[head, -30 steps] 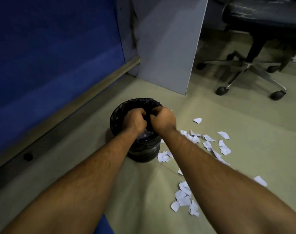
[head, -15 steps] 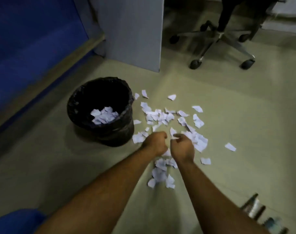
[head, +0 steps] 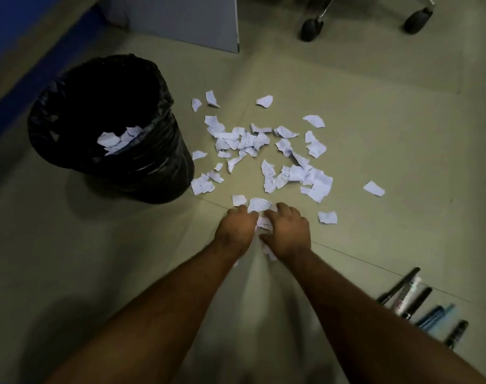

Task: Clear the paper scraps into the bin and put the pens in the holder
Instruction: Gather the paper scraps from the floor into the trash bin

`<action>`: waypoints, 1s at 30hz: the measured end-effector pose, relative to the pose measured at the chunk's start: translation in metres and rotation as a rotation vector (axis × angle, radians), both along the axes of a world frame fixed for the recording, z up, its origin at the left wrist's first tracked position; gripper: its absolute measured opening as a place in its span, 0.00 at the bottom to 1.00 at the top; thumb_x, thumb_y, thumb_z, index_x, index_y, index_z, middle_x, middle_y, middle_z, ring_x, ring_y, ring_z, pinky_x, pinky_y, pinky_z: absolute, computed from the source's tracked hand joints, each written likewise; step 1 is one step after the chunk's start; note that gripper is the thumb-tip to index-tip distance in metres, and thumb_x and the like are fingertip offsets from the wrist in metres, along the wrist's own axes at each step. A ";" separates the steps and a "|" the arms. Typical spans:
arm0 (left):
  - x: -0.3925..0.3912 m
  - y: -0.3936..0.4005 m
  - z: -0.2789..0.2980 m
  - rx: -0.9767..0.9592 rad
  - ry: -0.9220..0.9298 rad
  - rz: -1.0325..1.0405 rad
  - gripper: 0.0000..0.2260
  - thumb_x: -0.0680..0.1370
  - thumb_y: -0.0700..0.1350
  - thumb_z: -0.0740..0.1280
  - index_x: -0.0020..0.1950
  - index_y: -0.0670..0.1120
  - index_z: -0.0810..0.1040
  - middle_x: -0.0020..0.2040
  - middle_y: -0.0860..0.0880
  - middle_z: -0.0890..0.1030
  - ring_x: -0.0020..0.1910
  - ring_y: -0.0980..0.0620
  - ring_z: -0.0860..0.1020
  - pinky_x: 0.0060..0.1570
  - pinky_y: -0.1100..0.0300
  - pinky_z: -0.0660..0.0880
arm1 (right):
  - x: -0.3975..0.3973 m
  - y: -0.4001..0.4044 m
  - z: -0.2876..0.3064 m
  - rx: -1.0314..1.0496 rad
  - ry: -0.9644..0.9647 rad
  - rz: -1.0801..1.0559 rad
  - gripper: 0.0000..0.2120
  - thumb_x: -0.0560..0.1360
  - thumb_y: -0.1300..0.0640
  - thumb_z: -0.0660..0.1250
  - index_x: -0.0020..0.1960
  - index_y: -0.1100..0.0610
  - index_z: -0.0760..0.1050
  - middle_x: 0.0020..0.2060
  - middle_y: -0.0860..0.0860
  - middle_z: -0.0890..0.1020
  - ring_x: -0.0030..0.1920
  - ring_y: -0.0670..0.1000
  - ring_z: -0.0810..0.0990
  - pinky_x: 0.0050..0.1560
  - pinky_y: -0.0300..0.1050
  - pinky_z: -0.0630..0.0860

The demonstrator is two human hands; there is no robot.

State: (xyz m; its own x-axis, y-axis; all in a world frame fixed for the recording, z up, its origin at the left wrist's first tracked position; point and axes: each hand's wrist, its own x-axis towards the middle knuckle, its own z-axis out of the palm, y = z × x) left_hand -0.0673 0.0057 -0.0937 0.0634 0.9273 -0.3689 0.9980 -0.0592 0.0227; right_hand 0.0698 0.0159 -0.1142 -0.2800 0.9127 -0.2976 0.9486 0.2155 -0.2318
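White paper scraps (head: 266, 151) | left hand (head: 237, 227), right hand (head: 287, 231) grip clamped on scraps | print unreadable

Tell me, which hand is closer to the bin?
Left. The left hand is just right of the bin, toward the camera. The right hand is beside it, farther from the bin, nearer the pens.

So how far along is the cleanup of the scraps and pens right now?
Done: some scraps already lie in the bin. In hand: left hand and right hand are gathering a few scraps on the floor. Left: most of the pile is still scattered, and the pens lie untouched on the floor; no holder is in view.
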 end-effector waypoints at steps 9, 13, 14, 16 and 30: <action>0.011 0.052 -0.003 0.138 -0.158 0.140 0.24 0.76 0.43 0.68 0.70 0.49 0.67 0.65 0.43 0.70 0.59 0.41 0.75 0.54 0.50 0.75 | 0.012 0.061 0.006 0.164 0.062 -0.150 0.15 0.73 0.56 0.65 0.59 0.54 0.78 0.55 0.57 0.79 0.55 0.61 0.77 0.46 0.49 0.72; 0.015 0.076 0.002 0.129 -0.046 0.136 0.43 0.70 0.56 0.73 0.78 0.53 0.52 0.76 0.43 0.58 0.71 0.41 0.64 0.61 0.46 0.72 | 0.021 0.087 0.002 0.184 0.062 -0.266 0.40 0.67 0.43 0.70 0.75 0.52 0.62 0.74 0.60 0.63 0.74 0.64 0.62 0.68 0.60 0.63; 0.014 0.084 0.004 0.071 -0.021 0.127 0.46 0.69 0.59 0.72 0.79 0.54 0.49 0.78 0.43 0.53 0.74 0.39 0.59 0.65 0.44 0.68 | 0.024 0.094 0.001 0.102 0.062 -0.291 0.43 0.68 0.40 0.68 0.78 0.51 0.57 0.78 0.59 0.57 0.77 0.64 0.55 0.71 0.63 0.57; 0.011 0.099 0.006 -0.083 -0.010 0.133 0.49 0.67 0.61 0.72 0.79 0.56 0.45 0.80 0.45 0.48 0.77 0.38 0.53 0.69 0.40 0.63 | 0.028 0.106 0.000 -0.050 0.085 -0.310 0.43 0.70 0.36 0.64 0.79 0.47 0.51 0.79 0.57 0.52 0.78 0.62 0.51 0.73 0.65 0.54; -0.011 0.043 0.000 -0.378 0.020 0.002 0.51 0.69 0.54 0.74 0.79 0.52 0.41 0.80 0.42 0.46 0.77 0.36 0.50 0.72 0.43 0.63 | 0.003 0.040 -0.001 -0.120 0.022 0.159 0.47 0.65 0.32 0.68 0.78 0.48 0.56 0.78 0.55 0.59 0.77 0.61 0.57 0.73 0.62 0.59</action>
State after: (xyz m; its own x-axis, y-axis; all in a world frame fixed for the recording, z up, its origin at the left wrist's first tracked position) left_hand -0.0781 0.0485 -0.0941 0.0516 0.7257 -0.6861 0.9985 -0.0488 0.0235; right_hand 0.0731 0.0556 -0.1148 -0.4251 0.8151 -0.3936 0.8994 0.3316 -0.2847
